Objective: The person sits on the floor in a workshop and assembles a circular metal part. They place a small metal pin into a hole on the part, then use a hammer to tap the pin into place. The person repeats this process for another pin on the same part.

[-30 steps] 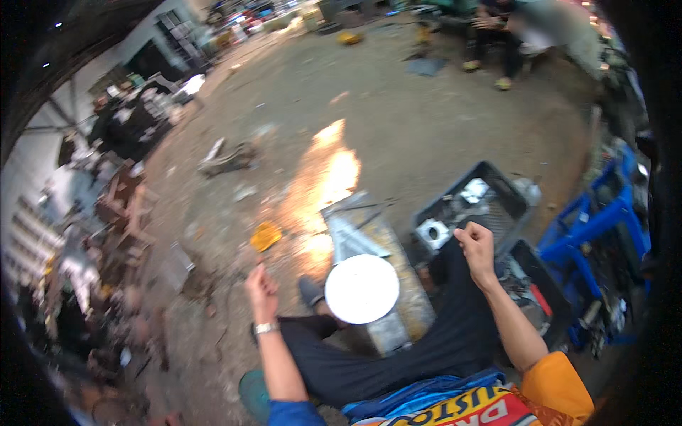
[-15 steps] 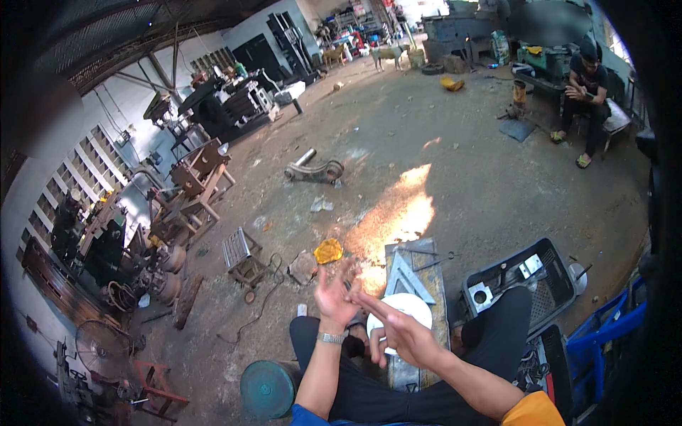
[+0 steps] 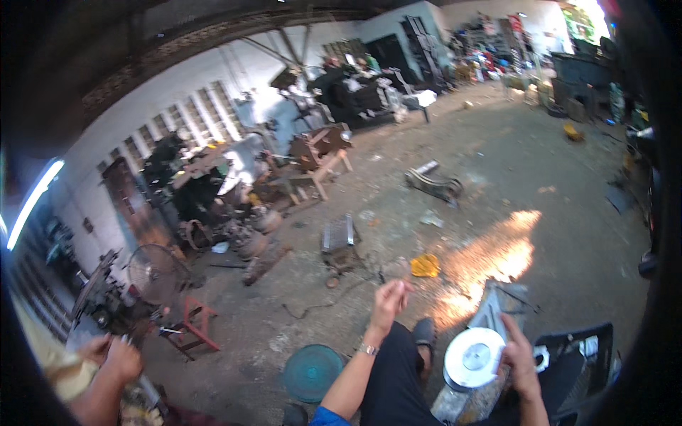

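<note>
My left hand (image 3: 389, 304), with a watch on its wrist, is raised in front of my knee. Its fingers are curled together, slightly blurred, and nothing shows in them. My right hand (image 3: 522, 361) is beside a round white disc-shaped thing (image 3: 458, 358) with a grey centre. Its index finger points up and the hand overlaps the disc's right edge; whether it touches the disc I cannot tell. The disc rests on a narrow worn board (image 3: 451, 405) between my legs. A grey triangular frame (image 3: 489, 307) lies partly behind the disc.
At the lower left another person's hands (image 3: 117, 358) hold a metal rod-like piece. A green round lid (image 3: 312, 373) is left of my leg. A black crate (image 3: 597, 355) stands at right. Ahead are a small metal stool (image 3: 339, 234), a yellow object (image 3: 425, 266) and a metal arm part (image 3: 435, 184).
My view has swung left, bringing the other person's hands in. My hands, close together before, have moved apart; the left fingers have curled in. The seated person at right is out of view.
</note>
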The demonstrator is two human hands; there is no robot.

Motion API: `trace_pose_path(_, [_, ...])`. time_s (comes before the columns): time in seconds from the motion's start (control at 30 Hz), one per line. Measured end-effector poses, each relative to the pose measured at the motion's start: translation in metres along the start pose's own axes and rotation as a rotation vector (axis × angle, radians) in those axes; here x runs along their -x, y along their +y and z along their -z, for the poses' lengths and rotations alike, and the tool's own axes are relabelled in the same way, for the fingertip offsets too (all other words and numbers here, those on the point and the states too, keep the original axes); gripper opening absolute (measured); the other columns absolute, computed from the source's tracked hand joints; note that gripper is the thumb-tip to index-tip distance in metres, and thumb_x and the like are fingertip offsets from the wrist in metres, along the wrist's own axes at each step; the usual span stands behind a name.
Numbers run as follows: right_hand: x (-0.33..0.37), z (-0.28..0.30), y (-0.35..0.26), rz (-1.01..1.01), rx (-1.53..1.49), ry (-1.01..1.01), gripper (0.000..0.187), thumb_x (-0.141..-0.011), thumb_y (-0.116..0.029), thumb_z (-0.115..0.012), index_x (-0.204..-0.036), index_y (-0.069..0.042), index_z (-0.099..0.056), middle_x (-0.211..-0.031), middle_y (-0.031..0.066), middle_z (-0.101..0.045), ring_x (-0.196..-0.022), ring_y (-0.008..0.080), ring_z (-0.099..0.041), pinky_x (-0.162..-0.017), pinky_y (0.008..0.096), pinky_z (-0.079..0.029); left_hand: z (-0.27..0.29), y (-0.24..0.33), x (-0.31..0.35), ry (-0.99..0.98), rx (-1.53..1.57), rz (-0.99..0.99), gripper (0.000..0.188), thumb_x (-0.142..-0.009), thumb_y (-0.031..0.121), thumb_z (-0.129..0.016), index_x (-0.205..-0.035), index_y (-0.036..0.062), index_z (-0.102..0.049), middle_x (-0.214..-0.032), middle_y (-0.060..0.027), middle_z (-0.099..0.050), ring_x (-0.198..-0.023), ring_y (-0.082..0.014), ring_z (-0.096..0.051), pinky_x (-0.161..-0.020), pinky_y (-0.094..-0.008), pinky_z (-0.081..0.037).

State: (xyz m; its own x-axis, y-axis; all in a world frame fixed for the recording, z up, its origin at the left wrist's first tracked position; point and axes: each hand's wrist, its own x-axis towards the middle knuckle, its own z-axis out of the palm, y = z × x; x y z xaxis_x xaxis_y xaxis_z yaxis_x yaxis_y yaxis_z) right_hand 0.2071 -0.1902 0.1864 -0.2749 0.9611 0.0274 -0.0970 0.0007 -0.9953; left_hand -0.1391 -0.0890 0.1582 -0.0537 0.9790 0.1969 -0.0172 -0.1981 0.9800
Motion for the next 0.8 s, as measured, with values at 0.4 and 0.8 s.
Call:
trace_pose_path(0.4, [-0.025, 0.241, 0.192, -0.142, 1.192, 0.361, 0.047, -0.08, -0.018, -0.076, -0.12, 0.0, -0.062, -0.113, 0.0153, -0.067, -0.096, 0.0295, -0.065, -0.081, 0.0398, -0.053, 0.058, -0.092, 0.068, 0.357, -0.757, 0.075, 0.031, -0.095, 0.027, -0.046, -0.102, 0.0161, -0.075, -0.066, -0.0106, -0.064, -0.066, -0.0278, -0.066, -0.063, -0.0417, -0.047])
trace_pose_path(0.8, [-0.012, 0.161, 0.119, -0.365, 1.202, 0.333, 0.041, -0.075, -0.025, -0.08, -0.11, -0.008, -0.07, -0.098, 0.0184, -0.07, -0.101, 0.037, -0.065, -0.087, 0.0456, -0.052, 0.04, -0.09, 0.038, 0.347, -0.58, -0.03, 0.026, -0.092, 0.008, -0.049, -0.108, 0.0041, -0.069, -0.064, -0.0108, -0.056, -0.057, -0.0158, -0.052, -0.057, -0.0333, -0.041])
